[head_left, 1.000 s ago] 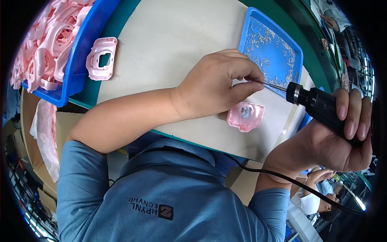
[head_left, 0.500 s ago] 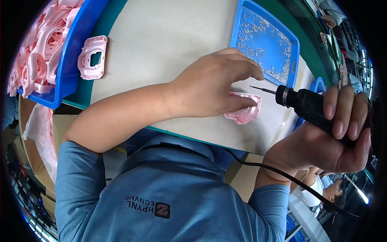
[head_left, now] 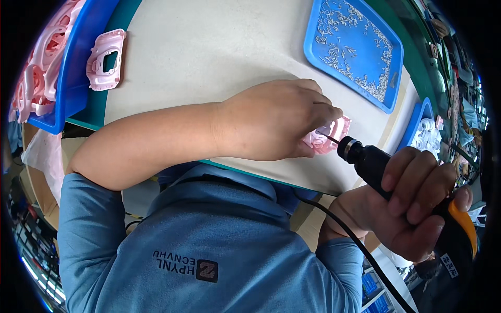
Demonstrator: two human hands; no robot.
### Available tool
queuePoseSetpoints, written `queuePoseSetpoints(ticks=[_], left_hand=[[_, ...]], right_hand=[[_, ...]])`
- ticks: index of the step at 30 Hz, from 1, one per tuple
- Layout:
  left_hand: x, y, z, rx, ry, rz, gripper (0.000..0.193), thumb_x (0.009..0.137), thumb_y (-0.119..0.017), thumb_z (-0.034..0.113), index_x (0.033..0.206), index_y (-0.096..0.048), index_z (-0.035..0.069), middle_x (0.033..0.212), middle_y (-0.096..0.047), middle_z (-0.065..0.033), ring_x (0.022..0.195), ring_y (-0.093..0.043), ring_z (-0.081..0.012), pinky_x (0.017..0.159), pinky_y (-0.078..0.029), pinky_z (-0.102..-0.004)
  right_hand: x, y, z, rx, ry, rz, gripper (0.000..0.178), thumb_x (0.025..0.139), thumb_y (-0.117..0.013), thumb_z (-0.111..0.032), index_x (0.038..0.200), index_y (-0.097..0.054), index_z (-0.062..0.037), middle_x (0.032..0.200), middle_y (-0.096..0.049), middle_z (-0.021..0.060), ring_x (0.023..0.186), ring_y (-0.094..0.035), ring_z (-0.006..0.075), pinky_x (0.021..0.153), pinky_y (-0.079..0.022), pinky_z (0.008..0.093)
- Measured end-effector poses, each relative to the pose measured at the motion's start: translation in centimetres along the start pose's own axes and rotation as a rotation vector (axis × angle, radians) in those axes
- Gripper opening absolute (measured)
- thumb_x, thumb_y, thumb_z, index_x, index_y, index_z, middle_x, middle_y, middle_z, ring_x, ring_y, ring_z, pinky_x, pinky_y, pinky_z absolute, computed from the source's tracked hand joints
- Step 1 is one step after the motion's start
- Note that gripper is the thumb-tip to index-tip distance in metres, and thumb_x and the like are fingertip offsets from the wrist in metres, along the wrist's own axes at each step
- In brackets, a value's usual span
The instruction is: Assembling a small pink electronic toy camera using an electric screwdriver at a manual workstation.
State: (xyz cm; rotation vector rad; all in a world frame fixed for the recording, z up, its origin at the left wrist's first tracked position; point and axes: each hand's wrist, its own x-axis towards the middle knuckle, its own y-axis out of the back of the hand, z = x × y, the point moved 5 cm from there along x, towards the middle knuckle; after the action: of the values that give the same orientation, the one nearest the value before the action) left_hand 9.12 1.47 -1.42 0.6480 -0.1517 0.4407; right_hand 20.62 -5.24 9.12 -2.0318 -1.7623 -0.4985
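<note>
My left hand point(head_left: 287, 120) is closed around the near-left side of a pink plastic housing point(head_left: 340, 128) on the worktop, partly covering it. In my right hand point(head_left: 412, 203) is a black electric screwdriver point(head_left: 371, 166), gripped with the fingers wrapped around its body. Its thin bit points left into the housing, close to my left fingertips. Whether the bit touches a screw is too small to tell.
A blue tray point(head_left: 339, 74) of small loose screws lies beyond my hands. At left, a blue bin point(head_left: 78, 68) holds pink parts, with a pink frame point(head_left: 96, 65) beside it. A small blue bin point(head_left: 410, 125) at right contains white parts. The screwdriver's cable point(head_left: 355, 240) hangs down.
My right hand has brought the screwdriver left and down, so its bit now reaches the housing. My left fingers have closed in on the housing. The whole view has shifted slightly.
</note>
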Motion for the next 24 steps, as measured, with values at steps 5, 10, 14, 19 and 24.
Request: queuePoseSetpoints(ticks=[5, 10, 14, 19, 24], left_hand=[[0.1, -0.2, -0.1, -0.02, -0.01, 0.008, 0.056, 0.07, -0.077, 0.019, 0.12, -0.058, 0.002, 0.106, -0.064, -0.0121, 0.105, -0.057, -0.0282, 0.091, -0.047, -0.0369], [0.1, -0.1, -0.1, -0.022, 0.011, -0.005, 0.056, 0.069, -0.078, 0.017, 0.119, -0.058, 0.002, 0.105, -0.064, -0.0123, 0.105, -0.057, -0.0287, 0.091, -0.047, -0.0371], [0.2, -0.1, -0.2, -0.057, 0.008, -0.04, 0.056, 0.067, -0.078, 0.014, 0.119, -0.059, 0.002, 0.105, -0.064, -0.012, 0.104, -0.057, -0.0289, 0.089, -0.047, -0.0375], [0.6, 0.1, 0.2, -0.09, -0.025, 0.028, 0.013, 0.08, -0.061, 0.013, 0.091, -0.06, 0.006, 0.081, -0.064, -0.0094, 0.088, -0.06, -0.0266, 0.083, -0.048, -0.0372], [0.5, 0.2, 0.1, -0.056, 0.035, -0.065, 0.055, 0.067, -0.077, 0.013, 0.118, -0.059, 0.001, 0.105, -0.064, -0.0123, 0.104, -0.057, -0.028, 0.09, -0.046, -0.0366]], right_hand=[[0.1, 0.0, 0.3, -0.006, -0.029, -0.048, 0.031, 0.089, -0.055, -0.023, 0.115, -0.054, -0.0069, 0.072, -0.051, -0.0007, 0.055, -0.049, 0.0074, 0.05, -0.039, 0.0256], [-0.2, -0.3, 0.1, -0.026, -0.056, -0.082, 0.031, 0.089, -0.055, -0.023, 0.116, -0.053, -0.0081, 0.071, -0.049, -0.0013, 0.056, -0.047, 0.0077, 0.054, -0.039, 0.0253], [-1.3, -1.1, 0.2, -0.073, 0.035, -0.039, 0.032, 0.088, -0.056, -0.023, 0.117, -0.052, -0.0107, 0.071, -0.047, -0.0035, 0.056, -0.045, 0.007, 0.057, -0.039, 0.025], [-0.8, -1.3, -0.2, -0.107, 0.002, -0.172, 0.032, 0.086, -0.056, -0.021, 0.116, -0.052, -0.0118, 0.072, -0.047, -0.0048, 0.055, -0.044, 0.0067, 0.056, -0.038, 0.0251], [-0.7, -1.5, -0.1, -0.145, 0.019, -0.163, 0.037, 0.086, -0.06, -0.022, 0.12, -0.049, -0.0108, 0.071, -0.048, -0.0036, 0.056, -0.046, 0.0076, 0.054, -0.04, 0.0266]])
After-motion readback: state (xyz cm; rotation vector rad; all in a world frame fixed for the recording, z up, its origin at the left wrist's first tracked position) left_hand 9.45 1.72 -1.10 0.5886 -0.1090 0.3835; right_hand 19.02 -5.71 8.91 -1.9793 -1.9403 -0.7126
